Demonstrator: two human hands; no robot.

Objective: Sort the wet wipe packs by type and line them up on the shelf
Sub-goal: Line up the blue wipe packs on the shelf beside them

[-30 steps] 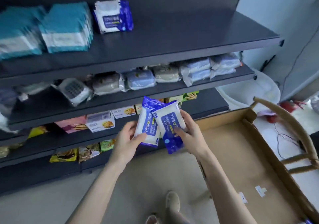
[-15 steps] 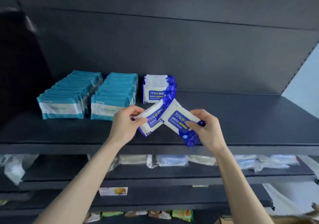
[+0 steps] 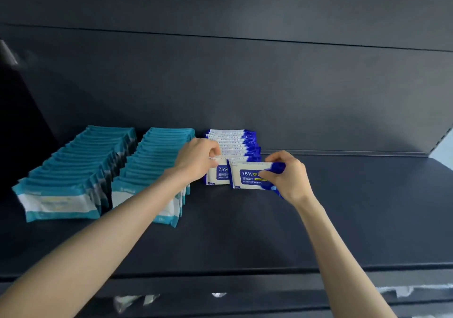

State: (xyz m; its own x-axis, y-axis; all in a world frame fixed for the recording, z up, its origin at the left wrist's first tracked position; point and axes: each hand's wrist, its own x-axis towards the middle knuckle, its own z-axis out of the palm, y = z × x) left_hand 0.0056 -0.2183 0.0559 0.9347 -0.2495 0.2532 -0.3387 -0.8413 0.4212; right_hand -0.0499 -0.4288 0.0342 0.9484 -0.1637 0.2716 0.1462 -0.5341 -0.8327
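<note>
Shelf (image 3: 245, 234) low in frame. Centre: right grip (image 3: 286, 175) pinching blue-white pack (image 3: 247, 179) at its right end, left grip (image 3: 196, 160) pinching second pack (image 3: 219, 174) by top seam. Likely light, soft, slick film; sealed ends safest hold. Behind, blue row (image 3: 234, 143).

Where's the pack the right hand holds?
Head view, centre: that pack stands on the shelf, fronting the blue row, right of the left hand's pack.
</note>
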